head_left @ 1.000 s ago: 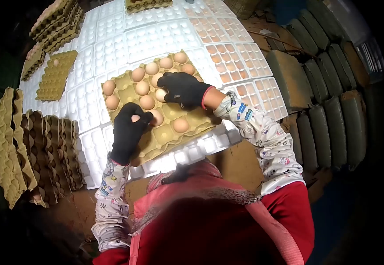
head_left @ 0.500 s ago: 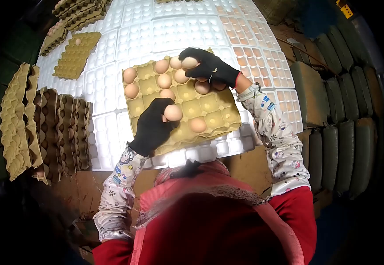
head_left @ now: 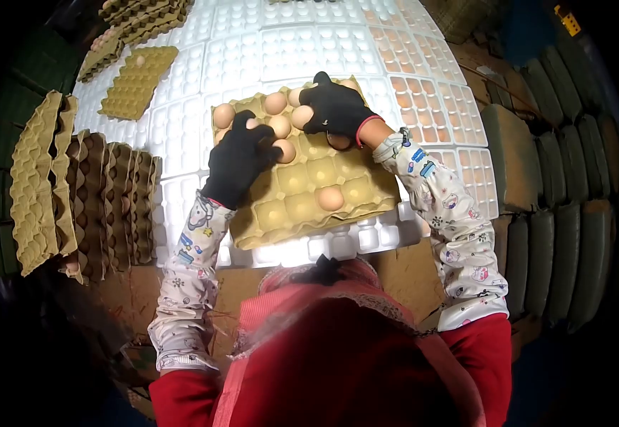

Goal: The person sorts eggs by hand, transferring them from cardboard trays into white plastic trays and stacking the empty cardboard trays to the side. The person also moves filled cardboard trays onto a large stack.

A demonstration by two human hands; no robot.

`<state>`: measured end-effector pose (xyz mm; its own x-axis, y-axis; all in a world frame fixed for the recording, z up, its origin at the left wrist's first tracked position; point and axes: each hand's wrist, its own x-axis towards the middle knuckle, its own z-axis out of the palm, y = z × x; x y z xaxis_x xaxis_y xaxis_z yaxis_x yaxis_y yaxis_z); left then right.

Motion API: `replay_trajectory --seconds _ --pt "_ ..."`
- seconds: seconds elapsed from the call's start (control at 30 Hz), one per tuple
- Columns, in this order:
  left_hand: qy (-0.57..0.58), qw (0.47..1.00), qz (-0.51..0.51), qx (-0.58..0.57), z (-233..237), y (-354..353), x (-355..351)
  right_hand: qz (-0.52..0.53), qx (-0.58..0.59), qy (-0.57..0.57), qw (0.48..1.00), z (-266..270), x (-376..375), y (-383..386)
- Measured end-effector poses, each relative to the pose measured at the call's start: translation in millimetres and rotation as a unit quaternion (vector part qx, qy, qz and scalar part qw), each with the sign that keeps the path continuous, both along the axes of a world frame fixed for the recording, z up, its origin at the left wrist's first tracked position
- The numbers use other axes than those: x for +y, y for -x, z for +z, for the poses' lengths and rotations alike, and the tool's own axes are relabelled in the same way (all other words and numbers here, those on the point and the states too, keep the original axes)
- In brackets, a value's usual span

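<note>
A tan pulp egg tray point(head_left: 281, 213) lies in front of me, with several brown eggs mostly in its upper half and one egg point(head_left: 331, 198) near the lower middle. Over the tray's left side is my left hand point(head_left: 240, 158), in a black glove, its fingers closed round an egg point(head_left: 252, 124) low at the cups. Another egg point(head_left: 284, 151) sits beside its thumb. My right hand point(head_left: 334, 108), also gloved, curls over the upper right cups, against an egg point(head_left: 302, 117). Its palm side is hidden. One egg point(head_left: 339, 141) shows partly under its wrist side.
White plastic trays point(head_left: 235, 53) cover the table, those at the right holding eggs point(head_left: 430, 134). Another pulp tray point(head_left: 139, 82) with one egg lies at the upper left. Pulp tray stacks point(head_left: 43, 185) stand along the left edge. Dark green bundles point(head_left: 555, 242) are piled at the right.
My left hand has moved up and left, lowering its egg to the cups. My right hand has turned over, hiding the egg it held. The view has shifted slightly.
</note>
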<state>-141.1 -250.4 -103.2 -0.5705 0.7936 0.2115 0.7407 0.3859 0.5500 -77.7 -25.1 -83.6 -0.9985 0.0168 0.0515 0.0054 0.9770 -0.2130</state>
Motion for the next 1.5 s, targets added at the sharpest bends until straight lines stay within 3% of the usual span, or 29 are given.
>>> replay_trajectory --seconds 0.07,0.1,0.13,0.2,0.27,0.33,0.37,0.4,0.43,0.47,0.5,0.53,0.57,0.6,0.63,0.67,0.7,0.73,0.77,0.8,0.83,0.87,0.93,1.07,1.1,1.2,1.27,1.37,1.5 --pt "0.16 0.982 0.04 0.089 7.8 -25.4 16.1 -0.015 0.005 0.297 0.955 11.9 11.7 -11.2" --pt "0.171 0.98 0.047 0.094 7.3 -27.8 19.3 -0.03 -0.054 0.548 0.834 10.6 18.9 -17.2" --pt "0.163 0.981 0.047 0.094 7.9 -28.6 20.5 -0.099 -0.083 0.655 0.745 32.5 13.5 -32.0" --pt "0.159 0.975 0.014 0.157 8.4 -26.5 22.4 -0.112 -0.105 0.812 0.563 22.1 23.8 -49.0" --pt "0.156 0.983 0.016 0.093 16.1 -30.6 26.8 0.087 -0.019 0.88 0.467 54.5 -3.5 -69.4" --pt "0.023 0.999 0.029 0.019 12.5 -30.6 27.9 0.121 0.005 0.919 0.374 57.2 0.9 -80.4" --pt "-0.071 0.991 0.029 -0.112 5.1 -25.4 27.7 0.104 0.055 0.895 0.429 54.6 5.8 -81.2" --pt "-0.178 0.978 -0.033 -0.101 -11.5 -9.4 31.5 0.084 0.105 0.867 0.48 49.9 14.7 -81.6" --pt "-0.179 0.927 0.006 -0.329 12.7 -10.0 45.0 0.046 0.071 0.783 0.616 42.2 42.9 -89.6" --pt "-0.169 0.823 0.051 -0.54 36.2 -11.5 60.0 0.04 0.075 0.784 0.615 34.2 58.4 -99.4" --pt "-0.204 0.711 -0.009 -0.673 31.7 -0.5 70.5 -0.002 0.073 0.82 0.568 26.7 71.7 -107.9" --pt "-0.135 0.746 0.094 -0.645 71.4 -13.1 107.1 -0.038 0.07 0.852 0.518 17.2 89.1 -108.8" --pt "-0.157 0.736 0.038 -0.657 78.6 -14.1 135.2 -0.039 0.145 0.705 0.693 -6.5 117.4 -97.4" --pt "-0.175 0.725 -0.017 -0.666 80.9 -8.5 159.5 -0.128 0.055 0.681 0.719 -30.5 152.2 -98.5" --pt "-0.162 0.706 0.019 -0.689 61.8 17.3 190.1 -0.145 0.059 0.743 0.65 -36.3 177.6 -95.3" --pt "-0.09 0.791 0.045 -0.604 48.5 37.8 204.4 -0.163 0.063 0.8 0.575 -44.5 199.3 -89.6" --pt "-0.09 0.862 -0.015 -0.499 19.0 63.8 243.5 -0.179 0.056 0.732 0.655 -53.7 225.8 -78.6" --pt "0.039 0.91 -0.036 -0.411 4.1 89.2 277.7 -0.195 0.046 0.654 0.729 -66.1 253.8 -64.5" --pt "0.058 0.922 -0.022 -0.383 0.8 92.0 306.8 -0.223 0.085 0.54 0.807 -100.0 277.3 -44.9" --pt "0.03 0.949 -0.086 -0.303 -42.1 113.9 328.8 -0.125 0.16 0.276 0.94 -115.1 301.5 -30.1" --pt "0.013 0.98 -0.193 -0.051 -83.1 137.9 351.3 -0.137 0.096 0.244 0.955 -113.0 312.2 -14.7" --pt "0.078 0.969 -0.2 -0.123 -84.6 140.0 367.6 -0.147 0.031 0.21 0.966 -110.5 318.5 2.9" --pt "0.191 0.963 -0.192 0.013 -116.3 151.8 401.4 -0.074 -0.003 0.066 0.995 -135.0 336.6 39.2" --pt "0.203 0.962 -0.183 -0.019 -164.0 174.3 416.8 0.029 -0.015 0.103 0.994 -188.1 368.5 89.5" --pt "0.143 0.978 -0.149 -0.04 -169.3 175.9 412.9 0.069 0.009 0.073 0.995 -183.5 370.4 91.3" --pt "0.071 0.993 -0.066 -0.066 -174.8 171.1 394.2 0.016 0.042 0.202 0.978 -181.5 361.7 80.1" --pt "0.146 0.965 -0.045 -0.213 -170.2 175.1 379.3 -0.026 0.051 0.316 0.947 -179.0 345.4 65.2" --pt "0.095 0.98 -0.079 -0.157 -163.5 176.5 357.8 -0.005 0.119 0.327 0.937 -196.1 328.0 42.3" --pt "0.143 0.952 -0.075 -0.261 -69.5 160.9 310.9 -0.038 0.121 0.268 0.955 -207.8 305.8 22.2"
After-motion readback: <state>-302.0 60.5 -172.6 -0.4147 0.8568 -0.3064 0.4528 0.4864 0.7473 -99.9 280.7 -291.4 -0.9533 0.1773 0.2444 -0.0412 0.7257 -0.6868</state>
